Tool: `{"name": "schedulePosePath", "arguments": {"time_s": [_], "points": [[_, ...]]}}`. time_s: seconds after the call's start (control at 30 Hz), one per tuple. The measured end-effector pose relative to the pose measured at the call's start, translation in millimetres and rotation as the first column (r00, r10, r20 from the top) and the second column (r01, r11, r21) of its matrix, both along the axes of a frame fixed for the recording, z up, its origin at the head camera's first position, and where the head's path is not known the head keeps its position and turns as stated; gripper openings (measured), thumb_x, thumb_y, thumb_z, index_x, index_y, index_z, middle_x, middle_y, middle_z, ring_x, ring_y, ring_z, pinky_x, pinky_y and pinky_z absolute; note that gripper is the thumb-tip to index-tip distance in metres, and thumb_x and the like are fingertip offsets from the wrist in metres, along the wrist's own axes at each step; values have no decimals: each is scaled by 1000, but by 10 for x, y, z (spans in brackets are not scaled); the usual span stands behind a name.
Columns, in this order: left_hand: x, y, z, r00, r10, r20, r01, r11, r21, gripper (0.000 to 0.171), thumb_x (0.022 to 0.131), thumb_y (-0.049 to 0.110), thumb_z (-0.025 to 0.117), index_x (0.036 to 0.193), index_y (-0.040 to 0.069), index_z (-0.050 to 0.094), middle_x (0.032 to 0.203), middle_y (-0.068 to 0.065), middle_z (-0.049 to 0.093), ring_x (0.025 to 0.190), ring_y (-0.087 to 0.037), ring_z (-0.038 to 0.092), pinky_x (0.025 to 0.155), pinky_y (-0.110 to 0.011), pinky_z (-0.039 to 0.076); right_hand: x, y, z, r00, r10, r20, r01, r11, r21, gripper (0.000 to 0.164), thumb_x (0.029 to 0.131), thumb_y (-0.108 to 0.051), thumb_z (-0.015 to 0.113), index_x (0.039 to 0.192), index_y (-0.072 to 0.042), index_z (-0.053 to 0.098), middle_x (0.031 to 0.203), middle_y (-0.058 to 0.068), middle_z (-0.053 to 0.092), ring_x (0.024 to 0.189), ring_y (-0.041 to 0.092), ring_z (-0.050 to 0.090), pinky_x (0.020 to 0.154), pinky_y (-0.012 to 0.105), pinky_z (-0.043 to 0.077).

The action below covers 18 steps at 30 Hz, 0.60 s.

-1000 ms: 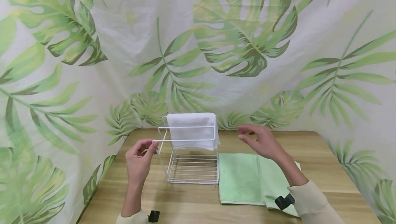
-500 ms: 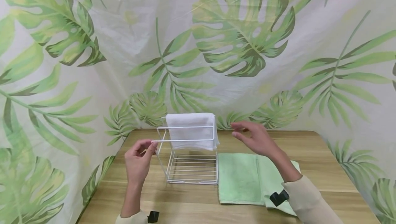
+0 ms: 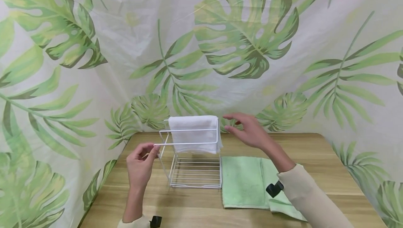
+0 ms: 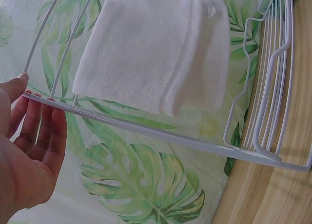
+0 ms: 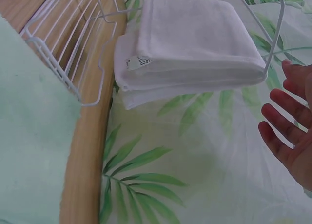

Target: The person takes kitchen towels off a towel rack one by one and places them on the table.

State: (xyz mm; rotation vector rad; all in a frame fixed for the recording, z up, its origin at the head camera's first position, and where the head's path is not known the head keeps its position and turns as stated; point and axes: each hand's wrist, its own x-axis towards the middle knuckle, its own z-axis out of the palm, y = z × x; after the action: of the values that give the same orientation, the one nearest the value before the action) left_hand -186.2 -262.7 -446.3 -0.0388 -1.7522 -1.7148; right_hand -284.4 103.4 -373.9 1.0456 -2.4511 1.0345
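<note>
The rack [image 3: 189, 144] is pinched by the left hand [image 3: 140, 163], the white towel [image 3: 192, 137] flanked rightward by the nearer, empty right hand [image 3: 250, 130].

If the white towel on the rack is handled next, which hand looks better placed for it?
Probably the right hand: it holds nothing and hangs just beside the white towel, not touching it. The left hand is occupied, pinching the rack at its other side.
</note>
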Motion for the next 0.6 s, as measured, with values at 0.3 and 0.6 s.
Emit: {"name": "schedulePosePath", "arguments": {"time_s": [0.3,0.6], "points": [[-14,-2,-7,1000,1,-3,-1,1000,-3,12,92,-9,78,99,-14,70,80,5,74,67,-4,72,64,-18,65,-96,-197,234,999,41,-29,-42,998,-36,41,103,-23,75,142,-10,68,142,12,72,130,31,69,100,48,65],[0,4,3,1000,-7,-13,7,1000,2,12,92,-10,78,98,-15,70,79,4,74,66,-5,71,63,-17,64,-179,-349,351,996,86,4,-86,996,1,46,103,-24,75,146,-10,66,148,11,68,138,30,64,108,48,62]]}}
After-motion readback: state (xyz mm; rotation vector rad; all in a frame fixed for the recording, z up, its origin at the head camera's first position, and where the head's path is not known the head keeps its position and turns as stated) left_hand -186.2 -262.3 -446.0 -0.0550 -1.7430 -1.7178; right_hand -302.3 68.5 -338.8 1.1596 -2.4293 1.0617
